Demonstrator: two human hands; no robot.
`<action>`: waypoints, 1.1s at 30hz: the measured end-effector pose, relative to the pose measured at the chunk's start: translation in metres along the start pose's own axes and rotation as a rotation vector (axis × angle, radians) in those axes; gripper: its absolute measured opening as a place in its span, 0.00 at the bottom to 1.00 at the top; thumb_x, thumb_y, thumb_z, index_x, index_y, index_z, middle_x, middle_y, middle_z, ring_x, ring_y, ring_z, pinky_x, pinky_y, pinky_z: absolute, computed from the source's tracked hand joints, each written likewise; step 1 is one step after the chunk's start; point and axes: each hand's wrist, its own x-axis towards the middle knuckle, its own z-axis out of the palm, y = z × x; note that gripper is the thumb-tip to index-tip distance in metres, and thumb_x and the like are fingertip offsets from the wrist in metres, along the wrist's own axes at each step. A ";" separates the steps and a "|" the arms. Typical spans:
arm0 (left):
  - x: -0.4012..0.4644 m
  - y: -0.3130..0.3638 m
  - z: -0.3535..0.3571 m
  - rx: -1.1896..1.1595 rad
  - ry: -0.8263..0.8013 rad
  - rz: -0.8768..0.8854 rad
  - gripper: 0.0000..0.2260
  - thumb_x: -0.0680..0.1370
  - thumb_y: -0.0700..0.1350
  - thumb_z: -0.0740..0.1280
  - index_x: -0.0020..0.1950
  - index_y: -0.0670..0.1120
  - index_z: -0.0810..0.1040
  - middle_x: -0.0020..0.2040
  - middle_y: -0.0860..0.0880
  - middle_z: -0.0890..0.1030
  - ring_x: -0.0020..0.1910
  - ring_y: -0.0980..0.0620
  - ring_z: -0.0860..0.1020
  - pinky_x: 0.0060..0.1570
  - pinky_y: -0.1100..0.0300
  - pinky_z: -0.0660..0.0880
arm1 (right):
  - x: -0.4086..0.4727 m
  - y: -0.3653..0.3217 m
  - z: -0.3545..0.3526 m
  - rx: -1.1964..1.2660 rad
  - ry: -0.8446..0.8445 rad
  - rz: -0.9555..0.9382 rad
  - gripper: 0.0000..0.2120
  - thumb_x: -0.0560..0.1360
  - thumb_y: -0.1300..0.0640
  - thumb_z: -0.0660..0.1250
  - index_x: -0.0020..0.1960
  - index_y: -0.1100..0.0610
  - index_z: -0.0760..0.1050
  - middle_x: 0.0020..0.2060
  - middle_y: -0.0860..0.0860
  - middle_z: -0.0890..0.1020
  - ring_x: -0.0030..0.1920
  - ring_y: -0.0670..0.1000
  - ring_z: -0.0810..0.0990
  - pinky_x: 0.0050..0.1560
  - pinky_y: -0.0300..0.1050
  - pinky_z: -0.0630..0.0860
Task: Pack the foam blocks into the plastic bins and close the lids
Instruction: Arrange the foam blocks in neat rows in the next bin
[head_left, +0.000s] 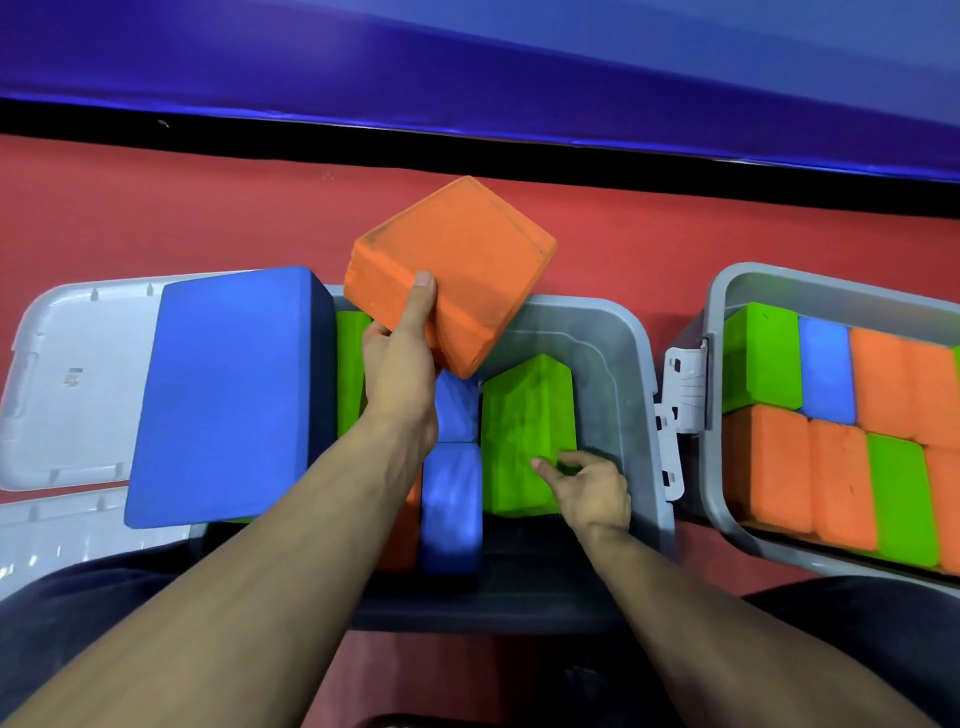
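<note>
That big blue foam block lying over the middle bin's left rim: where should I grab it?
Judging by its pose, take the big blue foam block from above, across its two long sides. It lies flat and overhangs the grey bin's rim, leaving both sides open.

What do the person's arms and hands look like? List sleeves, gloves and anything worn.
Both forearms are bare, with no sleeve in view. The left hand and the right hand are gloveless. No watch, bracelet or ring shows on either wrist or on the visible fingers. No markings can be made out.
</note>
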 end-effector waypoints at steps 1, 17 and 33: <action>0.000 0.000 0.000 0.008 -0.001 0.004 0.19 0.77 0.54 0.74 0.62 0.45 0.79 0.55 0.51 0.86 0.57 0.52 0.84 0.66 0.47 0.77 | 0.001 -0.002 0.001 0.018 -0.008 0.023 0.30 0.66 0.36 0.78 0.60 0.51 0.79 0.56 0.52 0.84 0.60 0.56 0.81 0.60 0.47 0.77; -0.009 0.017 -0.010 0.078 -0.019 0.061 0.16 0.75 0.55 0.75 0.57 0.47 0.81 0.54 0.51 0.87 0.56 0.52 0.84 0.65 0.46 0.77 | 0.002 -0.012 0.007 0.032 -0.399 0.102 0.37 0.73 0.48 0.77 0.75 0.57 0.65 0.70 0.56 0.74 0.68 0.56 0.75 0.68 0.52 0.75; -0.007 0.028 -0.031 0.123 -0.123 0.112 0.25 0.72 0.57 0.76 0.61 0.42 0.81 0.58 0.46 0.86 0.60 0.47 0.83 0.66 0.44 0.75 | 0.000 0.015 0.032 0.285 -0.692 0.503 0.52 0.56 0.28 0.76 0.73 0.52 0.70 0.60 0.62 0.80 0.50 0.56 0.84 0.41 0.46 0.82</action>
